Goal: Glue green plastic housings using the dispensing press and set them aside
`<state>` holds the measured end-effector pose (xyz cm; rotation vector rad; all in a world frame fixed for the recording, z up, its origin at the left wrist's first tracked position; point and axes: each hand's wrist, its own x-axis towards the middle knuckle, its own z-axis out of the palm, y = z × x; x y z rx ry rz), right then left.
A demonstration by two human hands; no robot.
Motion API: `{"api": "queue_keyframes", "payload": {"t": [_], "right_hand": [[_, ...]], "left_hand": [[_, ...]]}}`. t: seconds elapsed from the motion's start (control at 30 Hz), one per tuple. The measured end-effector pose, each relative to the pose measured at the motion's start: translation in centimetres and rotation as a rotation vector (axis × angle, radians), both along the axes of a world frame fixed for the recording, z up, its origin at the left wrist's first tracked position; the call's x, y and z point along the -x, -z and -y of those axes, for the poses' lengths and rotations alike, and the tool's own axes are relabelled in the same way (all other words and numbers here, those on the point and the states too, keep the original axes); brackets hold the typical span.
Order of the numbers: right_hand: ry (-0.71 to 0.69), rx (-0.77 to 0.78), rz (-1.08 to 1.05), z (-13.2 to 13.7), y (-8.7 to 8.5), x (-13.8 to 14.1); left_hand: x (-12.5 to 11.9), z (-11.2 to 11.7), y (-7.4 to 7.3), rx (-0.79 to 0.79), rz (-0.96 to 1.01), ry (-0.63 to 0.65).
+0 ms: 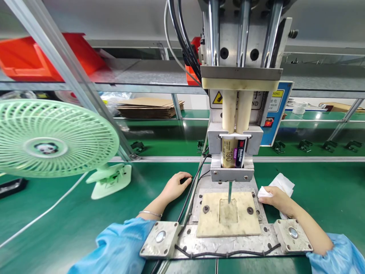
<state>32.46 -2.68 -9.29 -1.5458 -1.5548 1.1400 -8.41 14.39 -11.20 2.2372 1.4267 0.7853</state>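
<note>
My left hand [177,187] rests on the green mat beside the black cables, left of the dispensing machine. Its fingers are loosely curved, with a gap at the thumb and nothing visible in them. On the machine's other side, my right hand [275,198] holds a crumpled white tissue [282,184], which sticks out above and below the fingers. Between the hands stands the metal press holding a two-part adhesive cartridge [228,152]. A thin greenish nozzle [230,191] points down over the recess of a cream-coloured fixture plate [203,224].
Two button blocks, left [160,236] and right [293,232], flank the metal base. A green fan [57,139] stands at left. Behind are a rail, small black parts [305,145], stacked cardboard [148,107] and a shelf with a red bin [71,53].
</note>
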Motion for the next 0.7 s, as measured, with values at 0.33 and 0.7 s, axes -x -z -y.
{"api": "queue_keyframes", "payload": {"t": [0.33, 0.7], "right_hand": [[0.013, 0.006, 0.015, 0.14, -0.7, 0.35], [0.003, 0.009, 0.005, 0.25, -0.39, 0.14]], "left_hand": [[-0.09, 0.12, -0.17, -0.009, 0.004, 0.0], [-0.1, 0.19, -0.17, -0.016, 0.003, 0.005]]}}
